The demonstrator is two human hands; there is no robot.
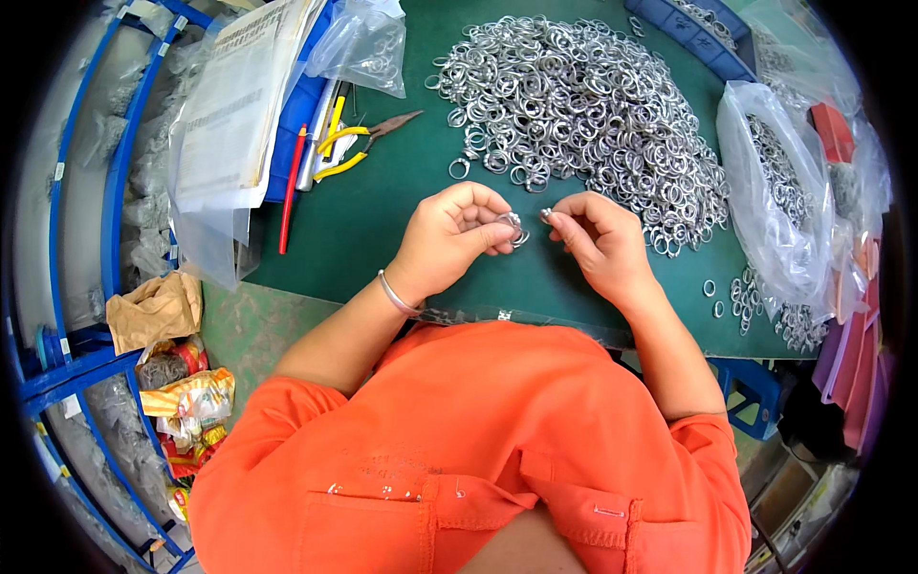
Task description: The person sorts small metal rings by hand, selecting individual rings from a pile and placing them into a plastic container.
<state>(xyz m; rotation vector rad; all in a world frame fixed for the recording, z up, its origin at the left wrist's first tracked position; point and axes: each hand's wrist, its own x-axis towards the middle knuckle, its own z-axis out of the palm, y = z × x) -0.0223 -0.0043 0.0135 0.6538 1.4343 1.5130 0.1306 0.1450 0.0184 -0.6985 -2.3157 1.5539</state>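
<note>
Between the thumb and fingers of my left hand are a few silver rings, bunched at the fingertips. A bangle circles that wrist. My right hand pinches one small silver ring between thumb and forefinger, a short gap away from the left hand's rings. Both hands hover over the near part of the green table. Just beyond them spreads a large heap of silver rings. One loose ring lies at the heap's near left edge, close to my left hand.
Left on the table are yellow-handled pliers, a red pen and papers in a blue tray. A clear bag of rings and a blue bin stand at the right. Blue shelving runs along the left.
</note>
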